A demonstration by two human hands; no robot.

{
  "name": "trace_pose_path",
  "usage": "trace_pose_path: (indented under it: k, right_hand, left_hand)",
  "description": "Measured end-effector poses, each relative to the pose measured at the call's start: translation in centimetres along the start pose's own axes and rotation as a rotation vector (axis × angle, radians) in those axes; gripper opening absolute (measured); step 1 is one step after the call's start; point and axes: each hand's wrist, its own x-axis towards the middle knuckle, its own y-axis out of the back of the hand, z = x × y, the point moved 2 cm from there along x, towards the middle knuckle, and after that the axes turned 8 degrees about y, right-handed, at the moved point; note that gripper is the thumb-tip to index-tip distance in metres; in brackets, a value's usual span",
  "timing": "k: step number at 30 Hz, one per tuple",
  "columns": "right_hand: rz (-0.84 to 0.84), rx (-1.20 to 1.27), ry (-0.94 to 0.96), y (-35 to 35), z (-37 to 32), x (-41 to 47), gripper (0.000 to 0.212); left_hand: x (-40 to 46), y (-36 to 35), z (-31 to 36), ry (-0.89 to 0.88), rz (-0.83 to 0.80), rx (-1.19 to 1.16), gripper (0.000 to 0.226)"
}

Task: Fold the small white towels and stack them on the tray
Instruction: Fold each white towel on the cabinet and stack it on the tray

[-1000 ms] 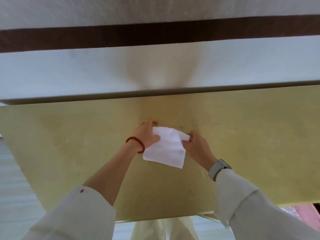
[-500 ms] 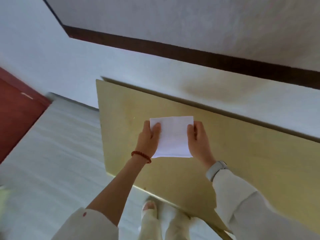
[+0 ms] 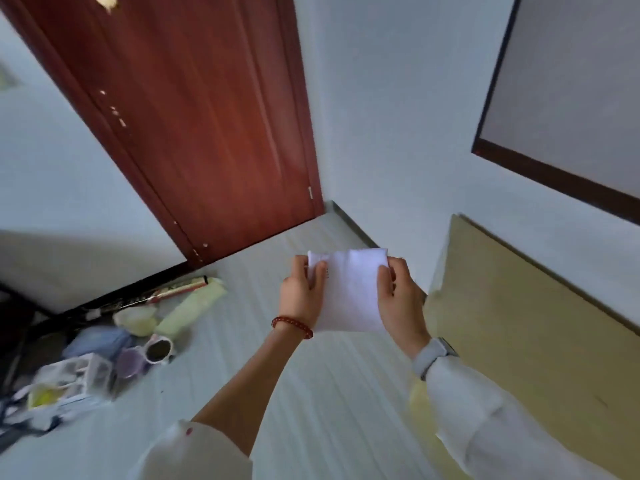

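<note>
A small white towel [image 3: 349,289], folded into a rectangle, hangs in the air over the floor, left of the table. My left hand [image 3: 302,292] grips its left edge with the thumb on top. My right hand [image 3: 398,299] grips its right edge the same way. No tray is in view.
The yellow table [image 3: 526,327] lies at the right against the wall. A red-brown door [image 3: 207,126] stands at the back left. On the floor at the left sits a pile of blurred items: a clear plastic organizer [image 3: 76,375], cups [image 3: 157,349] and pale green rolls [image 3: 188,306].
The view has swung left from the table toward the door and floor. Both hands have carried the folded towel off the table and now hold it over the floor.
</note>
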Motion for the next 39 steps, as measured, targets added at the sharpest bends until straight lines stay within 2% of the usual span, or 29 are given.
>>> trace_pose_path:
  k: [8,13,15,21,30,35,39]
  right_hand:
    - [-0.374,0.240,0.158,-25.3,-21.6,-10.7,0.007]
    - [-0.570,0.367,0.249,-37.9,-32.2,-16.9,0.007]
    - [-0.634,0.400,0.276,-42.3,-35.4,-18.7,0.004]
    - [-0.768,0.462,0.353,-55.5,-41.8,-21.1,0.014]
    - [-0.970,0.471,0.405,-77.5,-51.2,-21.1,0.018]
    - [-1.133,0.467,0.394,-87.1,-55.5,-24.2,0.017]
    - [-1.170,0.457,0.369,-94.3,-58.3,-27.4,0.012]
  left_hand:
    - [-3.2,31.8,-15.4,0.183,0.445,0.004,0.016]
    - [-5.4,46.5,-23.3,0.312,0.668,0.026,0.013]
    - [-5.6,50.9,-26.4,0.363,0.736,0.015,0.013]
    - [-2.7,61.2,-34.3,0.407,0.890,0.003,0.021]
    - [6.6,77.3,-44.4,0.538,0.980,0.054,0.024]
    - [8.0,84.8,-50.8,0.641,1.047,0.023,0.019]
    - [9.2,90.4,-56.7,0.725,1.046,-0.043,0.015]
